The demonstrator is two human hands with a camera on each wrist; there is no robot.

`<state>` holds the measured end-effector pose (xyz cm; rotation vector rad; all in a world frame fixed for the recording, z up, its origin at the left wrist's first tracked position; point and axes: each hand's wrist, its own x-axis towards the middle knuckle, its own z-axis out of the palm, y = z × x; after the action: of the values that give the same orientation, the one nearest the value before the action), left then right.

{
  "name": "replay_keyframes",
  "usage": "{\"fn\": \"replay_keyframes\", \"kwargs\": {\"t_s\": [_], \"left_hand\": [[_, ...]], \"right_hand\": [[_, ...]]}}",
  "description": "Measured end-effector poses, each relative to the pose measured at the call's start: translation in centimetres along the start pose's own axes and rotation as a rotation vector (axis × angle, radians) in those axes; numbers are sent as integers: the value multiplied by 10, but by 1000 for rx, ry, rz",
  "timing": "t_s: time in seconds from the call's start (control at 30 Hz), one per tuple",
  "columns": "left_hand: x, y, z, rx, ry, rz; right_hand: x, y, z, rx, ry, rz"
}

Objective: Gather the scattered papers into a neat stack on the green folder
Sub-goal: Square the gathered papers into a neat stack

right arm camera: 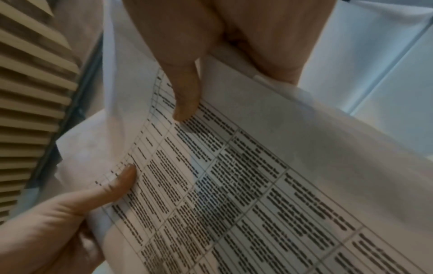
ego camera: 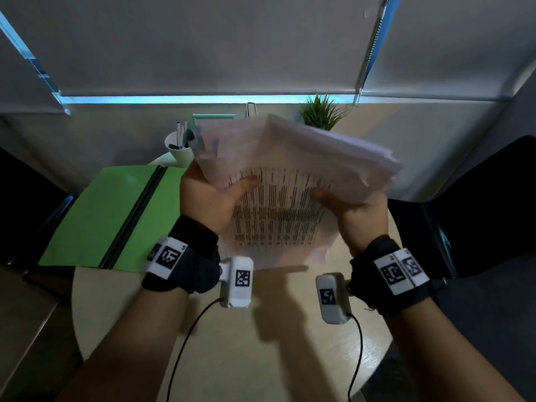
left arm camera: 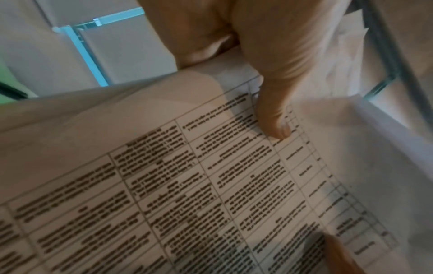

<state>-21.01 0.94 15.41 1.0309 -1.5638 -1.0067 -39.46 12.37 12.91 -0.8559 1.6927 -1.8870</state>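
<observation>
A loose bundle of white papers (ego camera: pixel 284 192) printed with tables is held up off the round table, edges uneven. My left hand (ego camera: pixel 211 195) grips its left side, thumb on the top sheet and fingers hidden beneath. My right hand (ego camera: pixel 348 204) grips the right side the same way. In the left wrist view the papers (left arm camera: pixel 211 185) fill the frame under my left hand (left arm camera: pixel 269 111). In the right wrist view my right hand (right arm camera: pixel 185 89) presses its thumb on the papers (right arm camera: pixel 257 185), and my left hand (right arm camera: pixel 70 213) shows at lower left. The green folder (ego camera: pixel 116 213) lies open at the table's left.
A white cup with pens (ego camera: pixel 181 149) stands behind the folder. A small green plant (ego camera: pixel 322 113) sits at the back by the wall. The pale round table (ego camera: pixel 261 343) spreads below my wrists. Dark chairs (ego camera: pixel 478 204) flank it on both sides.
</observation>
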Motion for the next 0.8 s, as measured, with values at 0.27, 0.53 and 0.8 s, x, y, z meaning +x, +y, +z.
{"fn": "replay_keyframes", "kwargs": {"t_s": [0.27, 0.53, 0.8], "left_hand": [[-19, -29, 4, 5, 37, -80], [-29, -63, 10, 163, -82, -161], [-5, -21, 8, -139, -33, -272]], "right_hand": [[-11, 16, -11, -164, -56, -41], [-24, 46, -11, -243, -75, 63], [4, 9, -13, -7, -21, 101]]}}
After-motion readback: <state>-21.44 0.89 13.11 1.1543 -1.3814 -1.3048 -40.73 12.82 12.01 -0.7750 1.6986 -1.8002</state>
